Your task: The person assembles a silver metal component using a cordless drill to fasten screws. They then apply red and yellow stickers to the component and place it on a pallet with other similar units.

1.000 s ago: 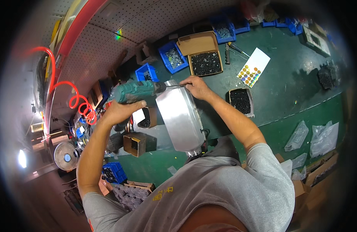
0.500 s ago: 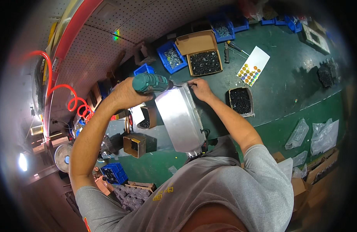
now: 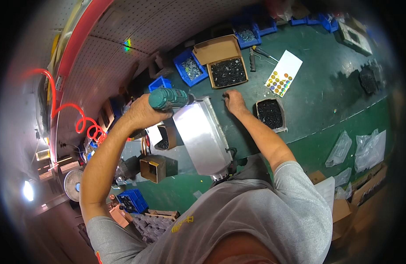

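My left hand (image 3: pixel 146 115) is wrapped around a green cordless drill (image 3: pixel 168 99), its nose pointing right. The drill's bit reaches over the far end of a silver metal housing (image 3: pixel 202 141), a box-shaped part lying lengthwise at the bench's near edge, with a pale rim strip along its right side. To the right of the housing and apart from it, my right hand (image 3: pixel 235 104) has its fingers curled and pinched together. Something small and dark may be at the fingertips, too small to make out. An open carton of small black parts (image 3: pixel 270 115) stands beside my right wrist.
Beyond my hands are a cardboard box of dark screws (image 3: pixel 228 72), a blue bin of screws (image 3: pixel 190 68), a screwdriver (image 3: pixel 265 53) and a sticker sheet (image 3: pixel 284 73). Left of the housing stand small cartons (image 3: pixel 153 169). A coiled red hose (image 3: pixel 82 119) hangs at left.
My right hand has come off the housing's far right corner and moved slightly right, fingers now curled. The left hand and drill stay almost where they were. The whole view has shifted slightly.
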`<state>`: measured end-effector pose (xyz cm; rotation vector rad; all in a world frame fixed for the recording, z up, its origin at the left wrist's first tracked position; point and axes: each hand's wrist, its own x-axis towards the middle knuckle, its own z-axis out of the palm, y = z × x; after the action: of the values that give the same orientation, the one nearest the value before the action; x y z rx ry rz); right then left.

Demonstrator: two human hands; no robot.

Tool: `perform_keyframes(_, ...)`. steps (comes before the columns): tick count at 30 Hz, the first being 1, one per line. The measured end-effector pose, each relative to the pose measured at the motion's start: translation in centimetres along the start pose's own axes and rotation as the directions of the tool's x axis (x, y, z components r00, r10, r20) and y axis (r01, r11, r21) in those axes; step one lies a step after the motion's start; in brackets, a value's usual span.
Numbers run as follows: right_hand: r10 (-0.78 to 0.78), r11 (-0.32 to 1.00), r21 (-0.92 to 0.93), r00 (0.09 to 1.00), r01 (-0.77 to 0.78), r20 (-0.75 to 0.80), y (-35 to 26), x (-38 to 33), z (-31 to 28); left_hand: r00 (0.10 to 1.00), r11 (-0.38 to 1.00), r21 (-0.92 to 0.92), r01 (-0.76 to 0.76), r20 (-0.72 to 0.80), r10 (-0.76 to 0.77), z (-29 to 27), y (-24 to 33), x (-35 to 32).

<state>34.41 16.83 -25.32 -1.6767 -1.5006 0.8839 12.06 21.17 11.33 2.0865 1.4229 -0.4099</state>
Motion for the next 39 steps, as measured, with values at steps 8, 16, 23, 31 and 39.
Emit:
perform_keyframes(8, -0.025, 0.988, -0.145, 0.988, 0.048, 0.152, -0.8, 1.1, 0.4, 0.999, 0.917, -0.398, 0.031, -0.006, -0.036, 0.7, 1.4, -0.8)
perform_keyframes(16, -0.045, 0.896, -0.398, 0.932, 0.197, 0.36, -0.7, 0.6, 0.9, 0.979, 0.869, -0.494, 0.022, -0.166, -0.119, 1.1, 2.3, -4.1)
perform_keyframes(23, 0.057, 0.986, -0.166, 0.988, -0.034, 0.14, 0.9, 0.6, 2.0, 0.949, 0.845, -0.531, -0.062, -0.294, -0.115, 5.5, 2.0, -10.0)
perform_keyframes(31, 0.399, 0.584, 0.725, 0.907, -0.365, 0.135, -3.6, -13.6, -7.5, 0.943, 0.546, -0.837, 0.024, -0.162, -0.291, 17.6, -3.3, -21.5)
perform_keyframes(39, 0.402, 0.085, 0.866, 0.812, -0.493, 0.423, -12.7, -33.5, -7.5, 0.987, 0.352, -0.936, -0.011, -0.067, -0.145, 27.9, -8.6, -30.9)
